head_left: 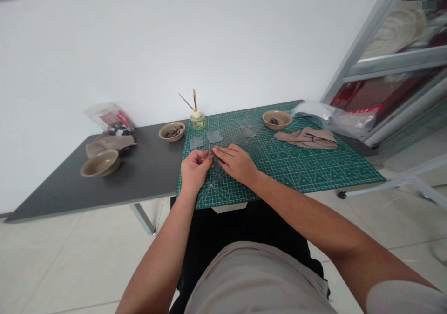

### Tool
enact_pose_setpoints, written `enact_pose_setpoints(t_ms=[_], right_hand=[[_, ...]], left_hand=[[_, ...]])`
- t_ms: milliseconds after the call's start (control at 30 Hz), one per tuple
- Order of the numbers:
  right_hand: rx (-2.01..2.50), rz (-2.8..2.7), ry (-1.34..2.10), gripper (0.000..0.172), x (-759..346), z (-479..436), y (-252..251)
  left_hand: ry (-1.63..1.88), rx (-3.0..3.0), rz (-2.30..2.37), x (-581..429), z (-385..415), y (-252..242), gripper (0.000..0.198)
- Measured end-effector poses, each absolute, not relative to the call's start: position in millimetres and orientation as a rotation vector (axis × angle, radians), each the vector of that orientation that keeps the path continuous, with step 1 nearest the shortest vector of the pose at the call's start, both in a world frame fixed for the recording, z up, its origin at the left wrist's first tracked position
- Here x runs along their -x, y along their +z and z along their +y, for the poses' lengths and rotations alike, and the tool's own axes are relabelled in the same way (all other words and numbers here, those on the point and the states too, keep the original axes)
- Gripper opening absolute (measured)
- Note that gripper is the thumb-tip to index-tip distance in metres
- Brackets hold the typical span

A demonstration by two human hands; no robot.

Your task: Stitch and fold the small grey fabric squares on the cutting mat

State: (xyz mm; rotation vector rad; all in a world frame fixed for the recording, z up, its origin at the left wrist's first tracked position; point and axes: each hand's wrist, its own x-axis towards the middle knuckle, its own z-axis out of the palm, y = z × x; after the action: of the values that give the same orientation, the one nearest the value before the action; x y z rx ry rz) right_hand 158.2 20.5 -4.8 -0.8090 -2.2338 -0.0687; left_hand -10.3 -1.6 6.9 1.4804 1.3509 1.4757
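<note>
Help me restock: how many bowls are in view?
3 bowls: one far left on the dark table, one left of the reed diffuser, one on the green mat.

Head-worn view, forward and down

Of the diffuser bottle (198, 121), one bowl (172, 139) stands just left, two packets (214, 137) lie in front, and a cloth (307, 138) lies well right.

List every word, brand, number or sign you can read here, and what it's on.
None can be read.
Pouch at left: red label, too blurred.
Bottle: any lettering too small.
Mat: any numbers too small.
Red patch at right: pale marks, too blurred.
</note>
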Motion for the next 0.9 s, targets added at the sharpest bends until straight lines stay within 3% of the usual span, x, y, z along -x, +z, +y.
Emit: enact_pose_setpoints(t_ms=[900], right_hand=[[0.886, -2.246, -0.208, 0.033, -156.7, 18.3, -2.7]], left_hand=[[1.414, -1.583, 1.498, 10.2, -3.8, 2.4, 0.019]])
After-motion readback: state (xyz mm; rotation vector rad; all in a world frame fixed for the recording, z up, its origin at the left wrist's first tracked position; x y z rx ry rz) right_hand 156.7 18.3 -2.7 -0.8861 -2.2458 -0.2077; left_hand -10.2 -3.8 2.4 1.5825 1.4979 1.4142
